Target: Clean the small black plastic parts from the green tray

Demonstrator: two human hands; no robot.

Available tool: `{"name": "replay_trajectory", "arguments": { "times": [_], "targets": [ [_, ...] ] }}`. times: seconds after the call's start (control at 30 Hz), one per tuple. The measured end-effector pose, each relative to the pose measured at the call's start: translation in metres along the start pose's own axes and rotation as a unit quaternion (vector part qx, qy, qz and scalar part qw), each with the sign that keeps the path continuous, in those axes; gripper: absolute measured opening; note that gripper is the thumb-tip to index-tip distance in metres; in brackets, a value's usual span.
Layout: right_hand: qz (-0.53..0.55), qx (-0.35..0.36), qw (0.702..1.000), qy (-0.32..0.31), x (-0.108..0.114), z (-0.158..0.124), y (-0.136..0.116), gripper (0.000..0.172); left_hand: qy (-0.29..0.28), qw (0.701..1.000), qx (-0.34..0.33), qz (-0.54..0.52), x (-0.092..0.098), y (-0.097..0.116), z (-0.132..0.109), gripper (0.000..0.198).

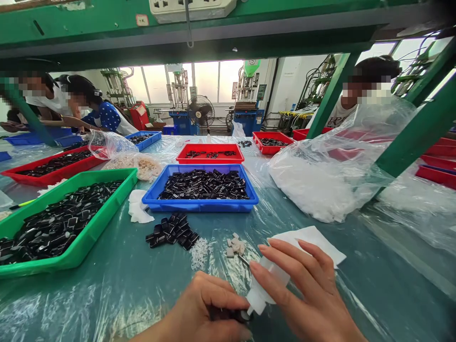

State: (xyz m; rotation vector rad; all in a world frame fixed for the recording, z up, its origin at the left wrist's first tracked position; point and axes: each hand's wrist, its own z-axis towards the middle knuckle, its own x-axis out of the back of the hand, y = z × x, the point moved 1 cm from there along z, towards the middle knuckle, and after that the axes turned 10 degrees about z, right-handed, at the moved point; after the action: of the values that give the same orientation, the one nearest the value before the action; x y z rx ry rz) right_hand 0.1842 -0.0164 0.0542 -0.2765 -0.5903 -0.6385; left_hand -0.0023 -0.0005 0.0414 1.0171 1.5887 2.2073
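The right hand (308, 285) held a tipped bottle (278, 274); the left hand (199, 306) pinched a black piece (240, 317) by its tip.

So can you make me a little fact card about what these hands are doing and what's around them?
Left hand: pinching a small dark piece, partly hidden by fingers
Right hand: holding a white bottle, tilted tip-down
Bottle tip: at the dark piece; touching or not, hard to tell
Loose piles: black pieces, white bits, beige pieces
Blue tray: black pieces inside
Green tray: black pieces inside
Far back: a fan
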Motion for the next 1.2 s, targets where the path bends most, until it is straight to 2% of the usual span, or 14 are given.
{"name": "replay_trajectory", "arguments": {
  "times": [0.1, 0.4, 0.53, 0.7, 0.77, 0.9, 1.0, 1.1, 1.2],
  "targets": [
    [-0.009, -0.004, 1.000, 0.028, -0.002, 0.000, -0.006, 0.027, -0.010, 1.000, 0.002, -0.001, 0.000, -0.002, -0.001, 0.017],
    [-0.021, 0.031, 0.997, 0.065, -0.007, 0.002, -0.009, 0.036, -0.026, 0.999, 0.021, 0.006, 0.000, -0.003, -0.003, 0.017],
    [-0.006, 0.029, 0.998, 0.050, -0.005, 0.002, -0.007, 0.034, -0.034, 0.999, 0.028, -0.008, 0.001, 0.000, -0.002, 0.018],
    [-0.006, 0.042, 0.999, -0.031, 0.006, 0.003, -0.004, 0.031, -0.049, 0.994, 0.079, -0.055, 0.000, 0.001, -0.002, 0.019],
    [-0.007, 0.026, 0.999, -0.039, 0.007, 0.004, -0.001, 0.033, -0.048, 0.992, 0.086, -0.074, 0.000, 0.001, -0.003, 0.017],
    [0.012, -0.046, 0.999, -0.011, 0.001, 0.002, 0.013, 0.039, -0.007, 0.995, 0.081, -0.061, 0.000, -0.002, -0.003, 0.015],
    [0.047, -0.161, 0.986, -0.008, -0.008, -0.004, 0.028, 0.032, 0.004, 0.997, 0.062, -0.055, 0.000, -0.004, -0.004, 0.021],
    [0.120, -0.327, 0.937, -0.026, -0.017, -0.010, 0.043, 0.032, 0.007, 0.997, 0.048, -0.058, -0.001, -0.003, -0.005, 0.022],
    [0.163, -0.408, 0.898, -0.040, -0.023, -0.016, 0.054, 0.036, 0.009, 0.998, 0.037, -0.047, -0.001, -0.002, -0.006, 0.021]
  ]
}}
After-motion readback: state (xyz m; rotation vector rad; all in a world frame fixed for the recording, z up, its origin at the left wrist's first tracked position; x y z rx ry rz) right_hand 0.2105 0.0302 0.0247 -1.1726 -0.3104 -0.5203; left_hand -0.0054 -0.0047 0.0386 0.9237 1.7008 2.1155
